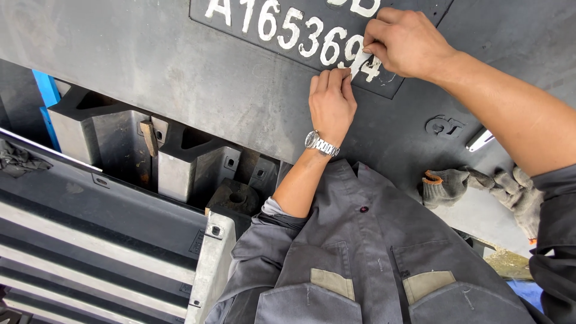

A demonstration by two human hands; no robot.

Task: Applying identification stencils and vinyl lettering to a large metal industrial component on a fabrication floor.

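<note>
Your left hand (331, 103) and right hand (405, 42) pinch a thin white stencil strip (362, 63), likely light and tearable, against the dark grey metal panel (180, 72).

We note grey work gloves (480, 187) lying on the dark surface, right side. Blue upright (47, 99) at far left. Grey metal blocks (99, 129) w/ hollow tops below panel edge; ribbed grey rail (90, 240) lower left.

Two hands (332, 102), two grey gloves (444, 186), one wristwatch (321, 144).
</note>
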